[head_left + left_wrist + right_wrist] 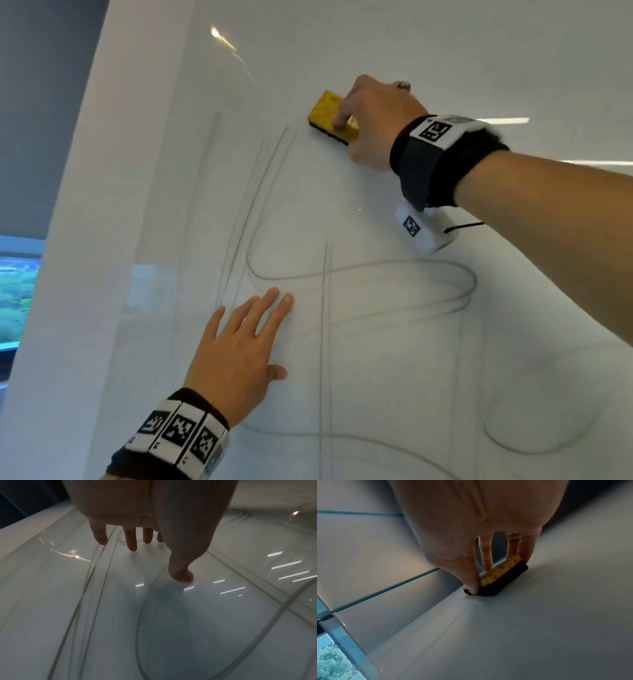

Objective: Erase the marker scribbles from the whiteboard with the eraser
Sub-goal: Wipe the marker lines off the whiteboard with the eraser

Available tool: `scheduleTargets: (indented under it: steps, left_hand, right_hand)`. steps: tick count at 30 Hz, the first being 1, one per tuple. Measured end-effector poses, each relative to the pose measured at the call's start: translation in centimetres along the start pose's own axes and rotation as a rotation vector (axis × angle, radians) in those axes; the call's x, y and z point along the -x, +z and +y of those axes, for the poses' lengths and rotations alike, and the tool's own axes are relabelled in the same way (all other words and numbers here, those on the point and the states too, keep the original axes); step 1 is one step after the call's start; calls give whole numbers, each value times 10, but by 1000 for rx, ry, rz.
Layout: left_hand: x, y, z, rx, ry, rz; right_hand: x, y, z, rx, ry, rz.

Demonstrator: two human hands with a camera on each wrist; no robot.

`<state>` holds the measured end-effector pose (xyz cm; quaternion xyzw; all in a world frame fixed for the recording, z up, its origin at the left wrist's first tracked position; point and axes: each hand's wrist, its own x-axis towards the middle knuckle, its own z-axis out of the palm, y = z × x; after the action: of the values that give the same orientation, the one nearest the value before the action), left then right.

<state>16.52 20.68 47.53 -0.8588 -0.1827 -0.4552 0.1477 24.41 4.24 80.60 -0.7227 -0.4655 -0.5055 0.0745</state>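
No brand name or readable writing is being shown on any item; only black-and-white square code markers are being displayed on the wristbands [436,132], and faint darker print on the eraser's top is too blurred to be read.

The eraser [334,117] is being gripped by the right hand [376,120] and pressed against the whiteboard [376,51], just above the upper ends of the scribbles [376,270]. It is a flat rectangular block with a glossy yellow top and a black felt pad beneath; in the right wrist view the eraser [498,577] is being pinched at its ends between the thumb and the fingers [486,555] of the right hand [479,520], with the felt face lying on the board surface [539,628].

The left hand [236,349] is being held flat against the whiteboard, fingers straight and spread, nothing being grasped. In the left wrist view the fingertips [133,546] of the left hand [163,513] are being pressed on the glossy surface [51,601].

The scribbles are being seen as thin grey looping and straight lines [96,601] on a smooth, reflective white panel. A window [17,291] is being shown at the left edge.
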Motion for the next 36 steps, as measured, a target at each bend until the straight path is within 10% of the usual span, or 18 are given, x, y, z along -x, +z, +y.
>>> scheduleTargets:
  steps: [8, 16, 23, 26, 31, 36]
  left_hand:
    - [0, -1, -3, 31, 10, -18]
    - [-1, -14, -61, 95, 93, 101]
    - [-9, 2, -164, 76, -55, -25]
    - [-9, 14, -172, 86, 18, -60]
    - [-5, 34, -166, 164, 41, -12]
    - [-6, 33, -173, 162, 73, -4]
  right_hand:
    - [76, 80, -82, 239, -452, -171]
    - [-20, 14, -18, 178, 97, 141]
    - [55, 113, -119, 221, -445, -123]
    - [29, 95, -108, 245, -375, -68]
    - [-41, 58, -89, 183, 177, 191]
    - [3, 119, -161, 214, -218, -82]
